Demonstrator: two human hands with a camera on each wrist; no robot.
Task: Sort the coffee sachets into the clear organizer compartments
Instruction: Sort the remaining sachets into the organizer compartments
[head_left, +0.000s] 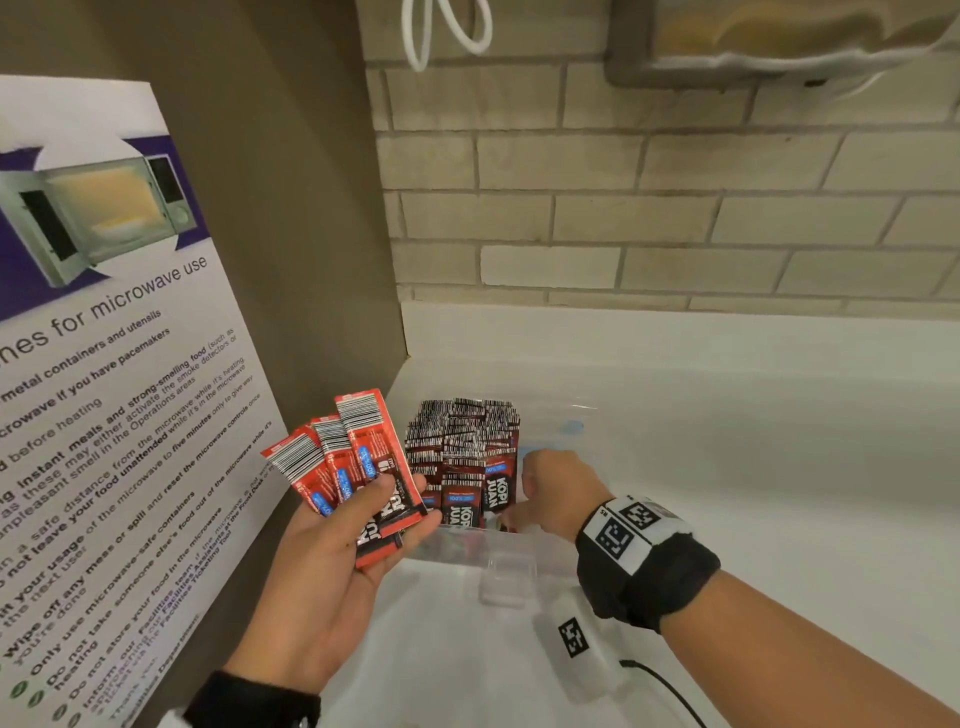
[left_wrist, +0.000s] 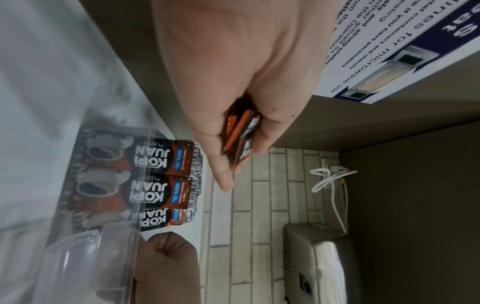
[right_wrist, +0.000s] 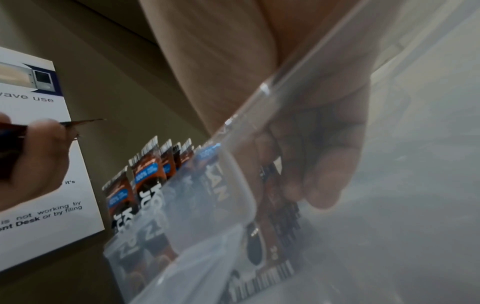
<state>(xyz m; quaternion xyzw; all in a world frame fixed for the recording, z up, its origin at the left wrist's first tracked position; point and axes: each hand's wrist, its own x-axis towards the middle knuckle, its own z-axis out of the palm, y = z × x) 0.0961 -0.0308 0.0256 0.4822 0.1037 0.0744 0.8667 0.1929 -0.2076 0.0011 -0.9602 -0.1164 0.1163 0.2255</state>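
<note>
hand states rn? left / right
Left hand: holding a fan of red coffee sachets.
Right hand: inside the clear organizer, fingers curled on a sachet.

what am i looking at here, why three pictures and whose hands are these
These are one person's bare hands, filmed by three cameras: one on the head, one on each wrist. The head view shows the left hand gripping a fan of red Kopi Juan coffee sachets. The right hand reaches into a clear organizer on a white counter, where more sachets stand packed. Its wrist view, blurred, looks through the clear wall; its fingers are curled, but whether round a sachet is unclear. A microwave-use poster hangs left.
</note>
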